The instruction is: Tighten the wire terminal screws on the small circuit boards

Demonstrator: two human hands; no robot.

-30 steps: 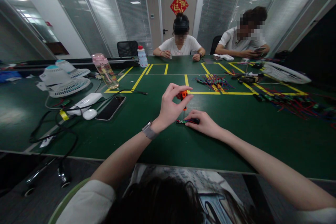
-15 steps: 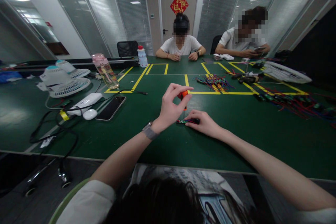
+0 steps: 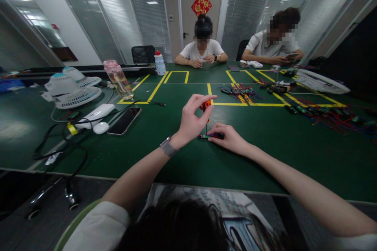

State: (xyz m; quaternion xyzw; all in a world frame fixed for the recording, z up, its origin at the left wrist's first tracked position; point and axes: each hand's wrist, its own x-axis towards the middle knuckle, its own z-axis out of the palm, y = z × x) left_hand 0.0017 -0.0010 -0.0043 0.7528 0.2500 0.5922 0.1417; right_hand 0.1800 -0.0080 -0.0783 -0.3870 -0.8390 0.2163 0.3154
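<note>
My left hand (image 3: 193, 115) is closed round the handle of an orange and black screwdriver (image 3: 207, 104), thumb and fingers curled about its top. The screwdriver stands upright, and its thin dark shaft runs down to a small green circuit board (image 3: 204, 136) on the table. My right hand (image 3: 228, 136) pinches the board's right end, where dark, red and blue wires show by the fingertips. Whether the screwdriver's tip sits in a screw is too small to tell.
A phone (image 3: 125, 120), a white mouse (image 3: 101, 128) and black cables lie left. Behind them stand a clear bottle (image 3: 118, 80) and white fans (image 3: 78, 96). Wired boards (image 3: 241, 93) are heaped beyond my right hand and farther right (image 3: 326, 115). Two people sit across the green table (image 3: 176, 160).
The screwdriver handle has turned a little within my left hand's fingers. My right hand and the circuit board stay where they were. Across the table, one person's hands have come closer together.
</note>
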